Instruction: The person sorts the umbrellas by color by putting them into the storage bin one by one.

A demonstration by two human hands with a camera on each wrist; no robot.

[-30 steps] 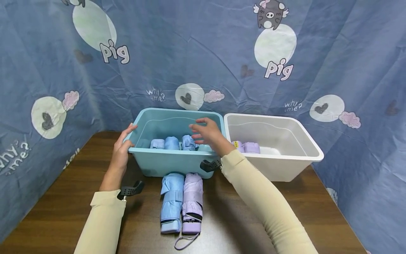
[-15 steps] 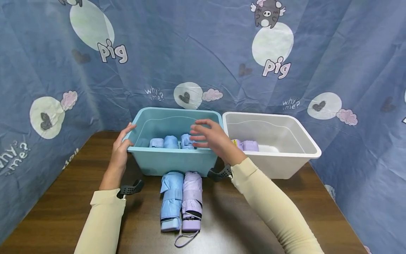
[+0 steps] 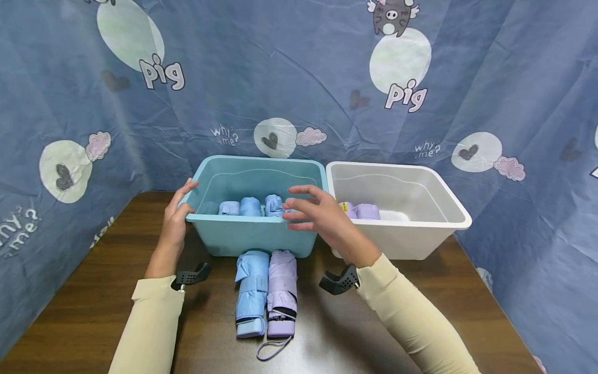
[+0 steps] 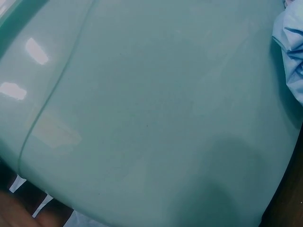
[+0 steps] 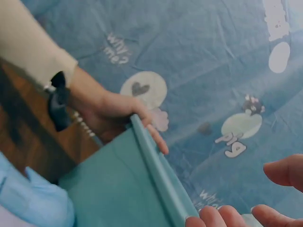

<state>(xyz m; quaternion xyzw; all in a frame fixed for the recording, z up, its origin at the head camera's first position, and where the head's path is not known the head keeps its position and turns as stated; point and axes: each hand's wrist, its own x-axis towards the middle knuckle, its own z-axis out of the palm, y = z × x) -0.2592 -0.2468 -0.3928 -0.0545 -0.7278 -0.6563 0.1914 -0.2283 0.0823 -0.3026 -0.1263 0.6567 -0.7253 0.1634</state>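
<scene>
My left hand (image 3: 174, 221) grips the left rim of a teal plastic bin (image 3: 254, 238), thumb and fingers on either side of it; the right wrist view shows this hold too. My right hand (image 3: 322, 215) hovers by the bin's front right corner, fingers spread and holding nothing. Whether its fingertips touch the rim I cannot tell. Inside the bin stand several rolled blue bundles (image 3: 250, 207), only their upper ends visible. In front of it, side by side on the table, lie a folded blue umbrella (image 3: 252, 291) and a folded purple umbrella (image 3: 282, 283) with a wrist loop.
A white bin (image 3: 397, 241) stands against the teal one on its right, with two purple bundles (image 3: 367, 211) at its left end. Both rest on a brown wooden table (image 3: 215, 332). A blue printed curtain (image 3: 299, 67) hangs close behind.
My right hand has drawn back from over the teal bin's inside, toward me and slightly right. The left hand keeps its hold on the rim. The umbrellas lie as before.
</scene>
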